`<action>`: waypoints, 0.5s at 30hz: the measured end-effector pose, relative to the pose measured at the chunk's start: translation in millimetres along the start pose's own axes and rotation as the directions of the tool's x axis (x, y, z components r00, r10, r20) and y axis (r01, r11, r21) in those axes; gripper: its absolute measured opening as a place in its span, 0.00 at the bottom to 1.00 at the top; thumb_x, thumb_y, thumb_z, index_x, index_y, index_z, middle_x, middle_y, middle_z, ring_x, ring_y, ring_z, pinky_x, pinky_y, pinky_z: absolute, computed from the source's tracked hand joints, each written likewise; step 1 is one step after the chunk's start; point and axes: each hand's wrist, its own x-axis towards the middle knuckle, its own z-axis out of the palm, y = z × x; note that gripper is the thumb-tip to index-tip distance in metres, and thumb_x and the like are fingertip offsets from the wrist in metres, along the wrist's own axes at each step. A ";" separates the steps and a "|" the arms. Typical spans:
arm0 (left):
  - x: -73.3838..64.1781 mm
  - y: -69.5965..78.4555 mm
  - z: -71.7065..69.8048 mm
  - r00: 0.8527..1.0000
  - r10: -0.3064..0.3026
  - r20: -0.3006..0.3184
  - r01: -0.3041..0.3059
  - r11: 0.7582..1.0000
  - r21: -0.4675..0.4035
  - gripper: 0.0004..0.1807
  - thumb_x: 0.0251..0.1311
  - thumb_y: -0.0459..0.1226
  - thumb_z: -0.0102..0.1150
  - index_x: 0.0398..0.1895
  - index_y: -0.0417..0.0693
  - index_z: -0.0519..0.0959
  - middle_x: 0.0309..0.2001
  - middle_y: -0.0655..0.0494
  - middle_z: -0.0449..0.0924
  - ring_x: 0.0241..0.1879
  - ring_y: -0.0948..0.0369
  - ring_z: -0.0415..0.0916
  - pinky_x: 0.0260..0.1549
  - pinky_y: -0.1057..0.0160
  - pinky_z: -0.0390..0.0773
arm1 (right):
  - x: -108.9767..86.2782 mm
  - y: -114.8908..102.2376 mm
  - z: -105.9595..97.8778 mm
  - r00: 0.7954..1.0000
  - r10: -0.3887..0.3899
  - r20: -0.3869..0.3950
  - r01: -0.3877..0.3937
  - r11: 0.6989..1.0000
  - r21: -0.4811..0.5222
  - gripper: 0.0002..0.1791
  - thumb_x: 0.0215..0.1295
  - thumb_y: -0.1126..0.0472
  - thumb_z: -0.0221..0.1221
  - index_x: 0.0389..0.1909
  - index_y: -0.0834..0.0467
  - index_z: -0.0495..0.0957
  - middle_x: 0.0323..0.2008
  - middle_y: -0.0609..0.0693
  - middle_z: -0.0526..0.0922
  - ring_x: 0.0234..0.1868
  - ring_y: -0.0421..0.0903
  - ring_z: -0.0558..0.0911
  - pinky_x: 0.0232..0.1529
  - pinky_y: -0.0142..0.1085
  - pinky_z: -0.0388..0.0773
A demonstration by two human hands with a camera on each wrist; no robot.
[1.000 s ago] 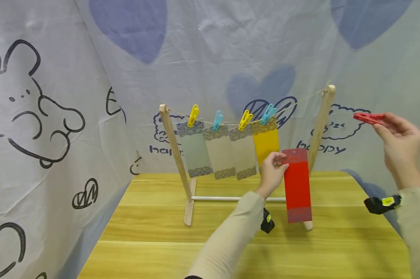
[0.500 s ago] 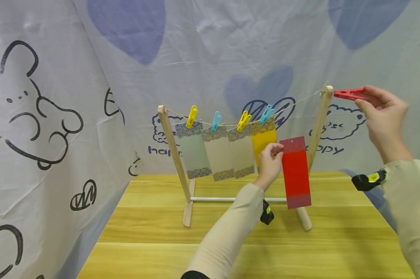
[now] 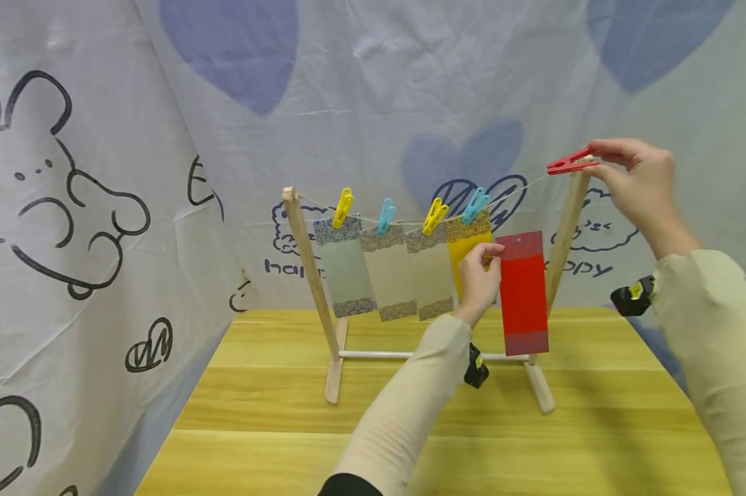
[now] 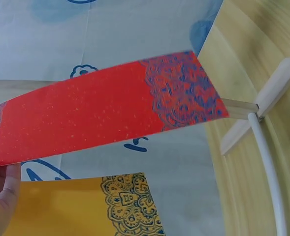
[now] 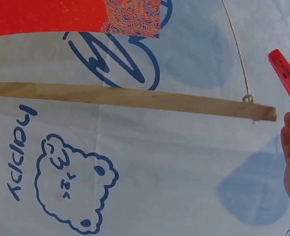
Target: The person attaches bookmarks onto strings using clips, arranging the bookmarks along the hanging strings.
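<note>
My left hand (image 3: 479, 279) pinches a red paper card (image 3: 524, 296) by the upper part of its left edge. The card hangs upright below the string, with lace-patterned bands at both ends and a small hole at the top. Up by the top of the right post, my right hand (image 3: 639, 182) pinches a red clothespin (image 3: 571, 163) by its handles, its nose pointing left near the string (image 3: 536, 182). In the right wrist view, the clothespin (image 5: 284, 71) stands apart from the knotted post end. The yellow card (image 3: 468, 255) hangs partly behind my left hand.
A wooden stand holds the string between its left post (image 3: 311, 269) and right post (image 3: 565, 241). Pale cards (image 3: 348, 272) hang beside the yellow one, under yellow clothespins (image 3: 344, 208) and blue clothespins (image 3: 386, 216). A white rod (image 3: 379, 355) joins the feet on the wooden table (image 3: 255, 427).
My right hand has moved left and up with the red clothespin, from beyond the right post to the string. My left hand has raised the red card a little.
</note>
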 end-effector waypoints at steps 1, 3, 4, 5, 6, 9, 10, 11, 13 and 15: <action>1.1 0.5 -0.6 1.000 -0.002 -0.007 0.002 1.000 0.000 0.09 0.55 0.23 0.52 0.35 0.39 0.78 0.33 0.51 0.79 0.26 0.68 0.72 0.20 0.77 0.69 | 1.3 -1.6 1.9 1.000 -0.028 0.007 0.028 0.999 -0.027 0.16 0.51 0.74 0.60 0.44 0.69 0.77 0.42 0.60 0.79 0.36 0.22 0.71 0.46 0.23 0.70; 3.6 1.0 -1.8 1.000 -0.001 -0.021 0.001 1.000 0.005 0.08 0.54 0.24 0.52 0.35 0.39 0.79 0.32 0.51 0.79 0.26 0.67 0.73 0.19 0.77 0.70 | 3.6 -5.1 5.5 0.997 -0.070 0.019 0.071 0.994 -0.083 0.15 0.51 0.74 0.61 0.43 0.69 0.78 0.41 0.63 0.79 0.35 0.18 0.69 0.45 0.23 0.70; 4.7 1.5 -2.4 1.000 -0.007 -0.024 0.007 1.000 0.007 0.08 0.54 0.24 0.52 0.35 0.39 0.79 0.32 0.51 0.79 0.26 0.67 0.73 0.19 0.77 0.70 | 4.6 -6.7 7.4 0.996 -0.081 0.022 0.083 0.992 -0.097 0.15 0.50 0.74 0.61 0.42 0.69 0.78 0.40 0.63 0.79 0.34 0.17 0.68 0.44 0.22 0.70; 6.0 1.9 -2.8 1.000 -0.010 -0.027 0.010 1.000 0.004 0.08 0.54 0.24 0.53 0.35 0.39 0.79 0.32 0.51 0.79 0.26 0.67 0.73 0.19 0.77 0.70 | 5.3 -8.0 9.1 0.995 -0.091 0.029 0.094 0.989 -0.115 0.15 0.50 0.74 0.61 0.42 0.69 0.78 0.40 0.63 0.80 0.34 0.16 0.67 0.44 0.21 0.70; 7.1 2.8 -3.2 0.999 -0.012 -0.031 0.013 1.000 0.003 0.08 0.54 0.24 0.53 0.35 0.39 0.79 0.32 0.51 0.79 0.26 0.67 0.73 0.19 0.77 0.71 | 5.7 -9.4 10.8 0.995 -0.099 0.034 0.103 0.985 -0.136 0.15 0.50 0.73 0.62 0.41 0.68 0.79 0.40 0.62 0.80 0.34 0.17 0.67 0.43 0.19 0.69; 10.0 4.7 -3.3 0.999 -0.031 -0.045 0.032 0.999 0.010 0.08 0.53 0.25 0.54 0.35 0.40 0.79 0.32 0.52 0.79 0.26 0.68 0.73 0.19 0.77 0.71 | 7.5 -13.0 16.5 0.990 -0.129 0.061 0.138 0.970 -0.198 0.14 0.50 0.73 0.62 0.40 0.67 0.79 0.38 0.61 0.81 0.37 0.31 0.76 0.39 0.16 0.67; 10.6 5.7 -3.4 0.998 -0.041 -0.049 0.041 0.999 0.014 0.08 0.53 0.25 0.54 0.35 0.40 0.79 0.32 0.53 0.79 0.26 0.69 0.73 0.19 0.77 0.71 | 8.2 -14.0 18.7 0.987 -0.141 0.074 0.155 0.962 -0.226 0.14 0.50 0.73 0.62 0.40 0.67 0.80 0.38 0.61 0.81 0.38 0.37 0.78 0.37 0.17 0.66; 11.2 6.5 -3.3 0.998 -0.044 -0.053 0.045 0.999 0.020 0.09 0.53 0.25 0.54 0.35 0.41 0.79 0.33 0.53 0.79 0.27 0.68 0.73 0.20 0.77 0.71 | 8.8 -14.9 20.9 0.984 -0.154 0.089 0.171 0.953 -0.252 0.13 0.50 0.73 0.62 0.40 0.67 0.80 0.37 0.61 0.81 0.38 0.44 0.79 0.35 0.20 0.67; 12.6 8.2 -3.3 0.997 -0.046 -0.063 0.049 0.998 0.036 0.09 0.52 0.24 0.54 0.35 0.41 0.79 0.33 0.54 0.79 0.27 0.68 0.74 0.21 0.77 0.71 | 10.3 -17.0 25.1 0.978 -0.173 0.113 0.199 0.939 -0.280 0.13 0.49 0.73 0.62 0.38 0.68 0.80 0.36 0.62 0.81 0.37 0.56 0.78 0.33 0.29 0.69; 13.6 9.3 -3.4 0.997 -0.045 -0.065 0.048 0.998 0.048 0.10 0.52 0.24 0.54 0.36 0.42 0.79 0.33 0.54 0.79 0.28 0.67 0.74 0.23 0.77 0.71 | 11.1 -18.4 28.6 0.976 -0.175 0.133 0.207 0.936 -0.286 0.12 0.49 0.74 0.62 0.37 0.69 0.80 0.36 0.62 0.81 0.38 0.56 0.78 0.34 0.37 0.71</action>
